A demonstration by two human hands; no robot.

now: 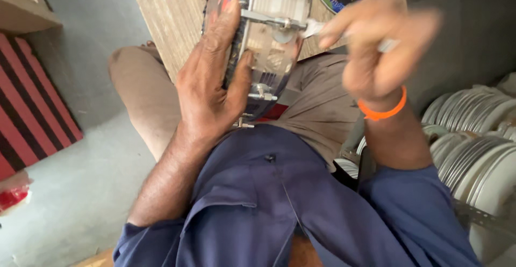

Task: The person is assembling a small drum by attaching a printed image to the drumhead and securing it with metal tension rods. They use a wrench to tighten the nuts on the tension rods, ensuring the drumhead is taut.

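grey concrete floor at 8 o'clock, red-black striped mat at 9. left hand grips small drum at 12; blurred right hand pinches metal tool beside it. stacked drum rims at 3.

The right hand is motion-blurred, so what its fingers pinch cannot be told. The small drum runs off the top edge, its near side hidden behind the left hand.
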